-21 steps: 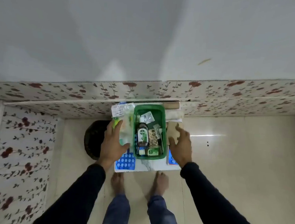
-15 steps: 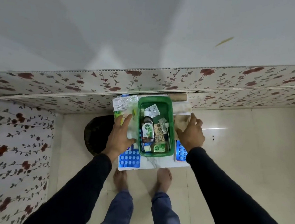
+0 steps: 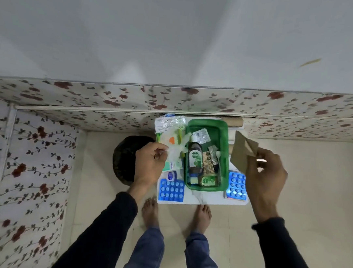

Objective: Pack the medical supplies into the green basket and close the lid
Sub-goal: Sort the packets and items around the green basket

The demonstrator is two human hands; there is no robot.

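The green basket (image 3: 226,137) stands open on a small white table (image 3: 200,200). Inside it lie a brown antiseptic bottle (image 3: 195,157), a foil pill strip (image 3: 202,135) and several small packs. My right hand (image 3: 265,179) holds a flat brown paper packet (image 3: 241,152) lifted just right of the basket. My left hand (image 3: 151,163) pinches a clear plastic wrapper (image 3: 175,149) left of the basket. Blue blister packs lie at the front left (image 3: 171,190) and front right (image 3: 236,186). A small round tin (image 3: 170,175) sits by my left wrist.
A clear bag of supplies (image 3: 168,122) lies at the table's back left. A dark round stool (image 3: 125,157) stands left of the table. A floral-panelled wall (image 3: 110,99) runs behind, and another floral panel (image 3: 31,164) closes the left side. My bare feet (image 3: 150,212) are under the table's front edge.
My right hand has lifted the brown packet off the table and raised it beside the basket. My left hand has closed on the plastic wrapper and drawn back a little.
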